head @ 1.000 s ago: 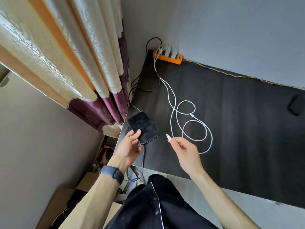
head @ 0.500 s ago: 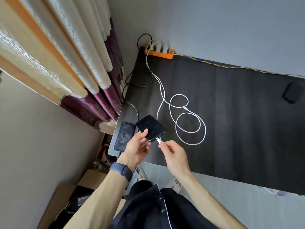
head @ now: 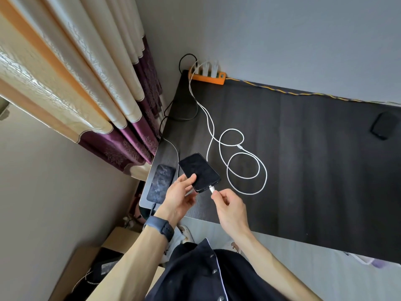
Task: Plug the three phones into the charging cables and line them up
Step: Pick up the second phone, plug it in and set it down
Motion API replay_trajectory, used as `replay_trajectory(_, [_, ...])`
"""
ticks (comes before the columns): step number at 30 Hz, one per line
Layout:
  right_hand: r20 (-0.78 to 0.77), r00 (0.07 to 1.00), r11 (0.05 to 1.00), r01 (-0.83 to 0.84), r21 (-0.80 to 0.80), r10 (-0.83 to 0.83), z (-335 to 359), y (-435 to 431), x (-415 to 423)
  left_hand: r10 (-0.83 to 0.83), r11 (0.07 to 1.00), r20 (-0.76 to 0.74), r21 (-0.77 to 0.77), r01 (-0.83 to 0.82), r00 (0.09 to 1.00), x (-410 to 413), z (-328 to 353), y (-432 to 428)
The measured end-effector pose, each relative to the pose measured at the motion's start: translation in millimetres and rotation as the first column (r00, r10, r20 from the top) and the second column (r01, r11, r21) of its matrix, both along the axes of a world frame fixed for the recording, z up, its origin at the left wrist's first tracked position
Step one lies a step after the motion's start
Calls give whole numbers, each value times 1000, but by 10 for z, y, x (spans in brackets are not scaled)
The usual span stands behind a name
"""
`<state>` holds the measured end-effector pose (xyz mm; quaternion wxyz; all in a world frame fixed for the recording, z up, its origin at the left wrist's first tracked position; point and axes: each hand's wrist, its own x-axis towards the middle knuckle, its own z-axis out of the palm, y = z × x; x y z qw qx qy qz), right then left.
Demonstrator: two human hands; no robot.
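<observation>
— Any brand or writing showing on the phones?

— None that I can read; both screens are dark. The left hand [head: 178,198] is gripping a black phone [head: 198,171] by its lower edge, lifted and tilted over the near left corner of the dark desk [head: 314,170]. The right hand [head: 230,208] is pinching the plug [head: 212,189] of a white cable [head: 247,170] and holding it right at the phone's bottom port; whether it is fully seated, I cannot tell.

— Where are the others?

— A second phone [head: 161,183] is lying flat at the desk's left edge, just beside the held one, with a dark cable [head: 176,152] running along it. A dark object [head: 382,126], possibly the third phone, is sitting far right, well apart.

— And the room?

— An orange power strip [head: 208,77] is resting at the back left corner against a grey wall [head: 282,40], white chargers plugged in. The white cable is looping across the desk. Cream and purple curtains [head: 97,94] are hanging on the left. A dark watch [head: 159,227] is sitting on the left wrist.
</observation>
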<state>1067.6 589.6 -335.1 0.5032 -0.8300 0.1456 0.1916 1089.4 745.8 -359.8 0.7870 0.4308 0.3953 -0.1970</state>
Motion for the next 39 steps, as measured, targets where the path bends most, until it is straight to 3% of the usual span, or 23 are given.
replay_trajectory(8, [-36,999,999,26,20,-26,-52,34,-84,-6,996,85,90,-1,996,-69,19,14])
replay_trajectory(17, [-47,999,999,19,36,-17,-213,106,-184,-52,976,62,214,37,997,-172,48,57])
replay_trajectory(19, [-111,992,998,-52,42,57,-281,81,-159,-83,964,49,256,68,995,-186,22,102])
replay_trajectory(21, [-269,951,988,-135,72,150,-364,42,-112,-134,951,26,283,121,991,-213,-43,148])
replay_trajectory(24, [-501,856,973,-11,230,128,-518,17,-49,-180,947,-23,268,179,983,-256,-192,225])
replay_trajectory(28, [-509,846,978,-68,199,162,-675,137,-28,-313,914,-71,251,320,947,-328,-406,319])
replay_trajectory(30, [-535,837,979,-2,202,113,-842,238,-65,-438,809,-124,378,450,891,-338,-527,396])
replay_trajectory(32, [-504,862,991,10,130,58,-1012,351,-54,-593,502,-239,637,585,769,-308,-656,531])
replay_trajectory(34, [-455,891,1000,-1,31,15,-1139,449,-30,-662,203,-341,777,597,668,-288,-756,688])
replay_trajectory(37, [-414,910,996,-10,-87,-27,-1194,552,14,-702,-18,-445,791,611,556,-276,-853,908])
replay_trajectory(39, [-414,910,989,-40,-142,-22,-1227,586,31,-730,-159,-534,739,655,426,-283,-901,1015])
